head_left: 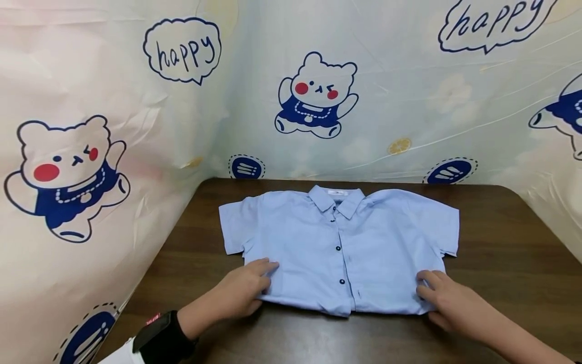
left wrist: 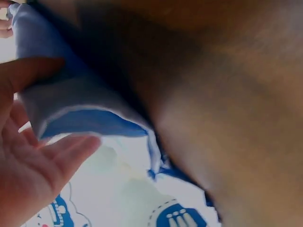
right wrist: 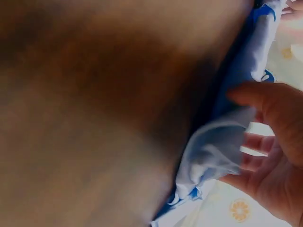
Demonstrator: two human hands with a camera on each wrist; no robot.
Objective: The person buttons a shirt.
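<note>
A light blue short-sleeved shirt (head_left: 300, 242) with dark buttons lies front up on the brown table, collar toward the back. Its lower part is turned under, making a folded edge at the front. At the front left corner my left hand (head_left: 243, 288) grips this edge, fingers on top and thumb beneath. My right hand (head_left: 447, 301) holds the front right corner likewise. In the left wrist view the shirt's side (left wrist: 85, 109) shows its layers between thumb and fingers. The right wrist view shows bunched fabric (right wrist: 213, 151) between the right thumb and fingers.
The dark brown wooden table (head_left: 182, 242) has rounded back corners. Behind it and along its left side hangs a pale curtain (head_left: 391, 91) printed with bears and "happy" bubbles. A black watch (head_left: 165, 338) is on the left wrist.
</note>
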